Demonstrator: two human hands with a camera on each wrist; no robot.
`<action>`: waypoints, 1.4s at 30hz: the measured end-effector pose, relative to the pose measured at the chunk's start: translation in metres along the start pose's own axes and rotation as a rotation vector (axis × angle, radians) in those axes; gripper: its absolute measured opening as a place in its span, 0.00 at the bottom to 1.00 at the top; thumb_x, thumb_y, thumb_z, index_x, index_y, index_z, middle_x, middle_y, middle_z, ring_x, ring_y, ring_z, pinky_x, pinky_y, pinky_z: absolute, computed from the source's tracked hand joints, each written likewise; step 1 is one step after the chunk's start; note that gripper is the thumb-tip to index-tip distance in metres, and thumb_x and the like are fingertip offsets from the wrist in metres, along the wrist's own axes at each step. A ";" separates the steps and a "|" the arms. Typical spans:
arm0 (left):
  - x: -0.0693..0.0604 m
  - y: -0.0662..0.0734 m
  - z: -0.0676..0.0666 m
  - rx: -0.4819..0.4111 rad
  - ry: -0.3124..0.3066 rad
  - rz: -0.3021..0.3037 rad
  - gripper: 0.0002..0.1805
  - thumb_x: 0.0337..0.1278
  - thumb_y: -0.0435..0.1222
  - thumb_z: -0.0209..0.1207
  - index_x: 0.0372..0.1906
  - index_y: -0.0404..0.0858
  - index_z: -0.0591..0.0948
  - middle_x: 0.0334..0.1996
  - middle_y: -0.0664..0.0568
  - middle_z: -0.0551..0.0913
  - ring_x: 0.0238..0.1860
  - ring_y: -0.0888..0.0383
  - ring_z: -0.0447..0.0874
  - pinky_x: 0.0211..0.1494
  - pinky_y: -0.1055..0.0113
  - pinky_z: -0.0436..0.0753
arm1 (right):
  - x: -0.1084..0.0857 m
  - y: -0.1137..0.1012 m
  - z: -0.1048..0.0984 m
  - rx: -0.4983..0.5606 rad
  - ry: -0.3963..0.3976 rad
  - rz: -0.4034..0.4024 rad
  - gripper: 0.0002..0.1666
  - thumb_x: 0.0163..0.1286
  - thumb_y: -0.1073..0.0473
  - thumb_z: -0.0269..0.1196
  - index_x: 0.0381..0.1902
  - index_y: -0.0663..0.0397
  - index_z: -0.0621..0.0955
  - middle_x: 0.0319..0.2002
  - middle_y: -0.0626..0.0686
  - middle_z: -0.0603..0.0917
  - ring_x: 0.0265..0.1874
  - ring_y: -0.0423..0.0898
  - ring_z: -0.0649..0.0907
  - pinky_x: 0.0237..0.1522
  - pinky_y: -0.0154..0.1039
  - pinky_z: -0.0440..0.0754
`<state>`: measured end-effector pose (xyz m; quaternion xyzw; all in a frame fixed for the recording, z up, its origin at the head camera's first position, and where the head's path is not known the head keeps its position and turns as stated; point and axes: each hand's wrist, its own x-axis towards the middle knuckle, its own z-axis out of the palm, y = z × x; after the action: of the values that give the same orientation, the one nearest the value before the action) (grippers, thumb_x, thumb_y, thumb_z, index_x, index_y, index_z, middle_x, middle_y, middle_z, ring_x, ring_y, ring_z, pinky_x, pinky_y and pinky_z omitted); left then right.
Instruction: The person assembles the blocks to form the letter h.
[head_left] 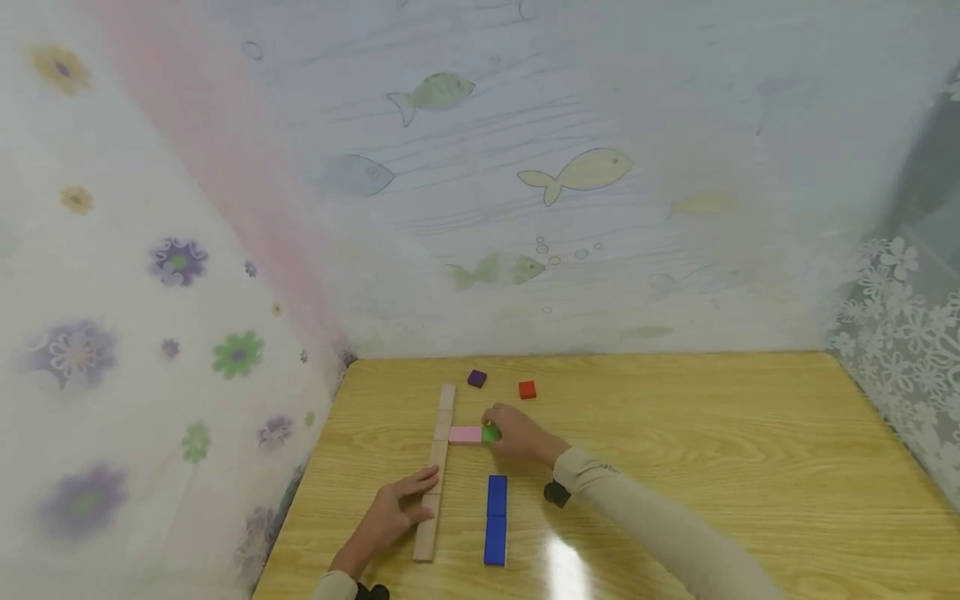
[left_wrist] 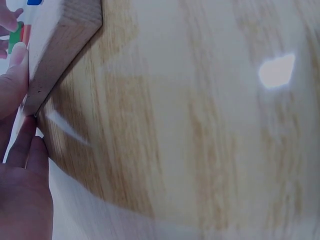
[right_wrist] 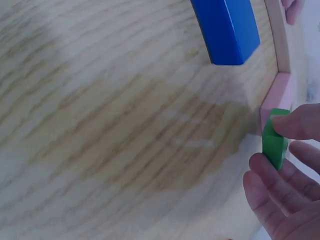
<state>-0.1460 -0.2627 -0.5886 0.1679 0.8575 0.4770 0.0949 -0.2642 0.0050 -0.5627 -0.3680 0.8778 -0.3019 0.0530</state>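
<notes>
My right hand [head_left: 517, 435] pinches a small green block [right_wrist: 275, 140] between thumb and fingers. The green block is at the right end of a pink block [head_left: 466, 436]; the right wrist view shows them close together, but whether they touch I cannot tell. The pink block's other end meets a long row of plain wooden blocks [head_left: 424, 533], laid end to end. Along the lower part of that row, my left hand [head_left: 390, 514] rests its extended fingers and thumb against the wood. In the left wrist view, the row's near end block [left_wrist: 70, 42] rises beside the thumb.
Two blue blocks [head_left: 496, 521] lie end to end right of the wooden row. Toward the back are a small purple block [head_left: 477, 378] and a small red block [head_left: 527, 390]. Behind the wood-grain table [head_left: 712, 467] stands a wall [head_left: 480, 217] with painted fish.
</notes>
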 end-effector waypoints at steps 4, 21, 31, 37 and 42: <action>0.000 -0.001 0.000 -0.007 0.000 -0.001 0.30 0.52 0.35 0.66 0.61 0.34 0.74 0.66 0.50 0.68 0.68 0.47 0.61 0.67 0.59 0.62 | -0.001 -0.004 0.003 0.005 -0.011 0.027 0.16 0.57 0.70 0.63 0.45 0.65 0.79 0.37 0.53 0.77 0.30 0.41 0.71 0.30 0.31 0.73; -0.004 0.029 -0.006 -0.018 -0.021 0.016 0.28 0.51 0.25 0.63 0.60 0.24 0.72 0.65 0.37 0.67 0.66 0.39 0.61 0.64 0.48 0.64 | 0.003 -0.007 0.016 -0.142 0.008 0.073 0.21 0.63 0.54 0.65 0.50 0.59 0.78 0.38 0.53 0.73 0.27 0.41 0.71 0.24 0.31 0.72; -0.001 -0.003 0.002 -0.037 -0.005 0.014 0.29 0.52 0.32 0.65 0.61 0.34 0.74 0.66 0.48 0.68 0.67 0.45 0.61 0.66 0.51 0.62 | 0.001 -0.009 0.019 -0.169 0.016 0.064 0.16 0.63 0.54 0.66 0.43 0.58 0.79 0.34 0.51 0.72 0.24 0.40 0.70 0.23 0.32 0.72; -0.002 -0.002 0.000 -0.027 0.014 0.014 0.29 0.51 0.34 0.66 0.61 0.34 0.75 0.65 0.50 0.69 0.67 0.46 0.62 0.67 0.52 0.62 | -0.001 -0.010 0.021 -0.162 -0.013 0.047 0.17 0.62 0.53 0.66 0.43 0.58 0.79 0.36 0.51 0.74 0.26 0.39 0.71 0.25 0.30 0.73; -0.002 -0.001 0.000 -0.019 0.003 0.014 0.29 0.52 0.35 0.65 0.61 0.34 0.74 0.66 0.49 0.68 0.67 0.45 0.62 0.67 0.52 0.61 | -0.001 -0.013 0.023 -0.173 -0.024 0.046 0.18 0.62 0.52 0.66 0.44 0.58 0.80 0.37 0.52 0.75 0.27 0.39 0.72 0.26 0.31 0.75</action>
<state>-0.1441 -0.2638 -0.5891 0.1723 0.8519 0.4860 0.0921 -0.2487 -0.0130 -0.5742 -0.3546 0.9081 -0.2192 0.0383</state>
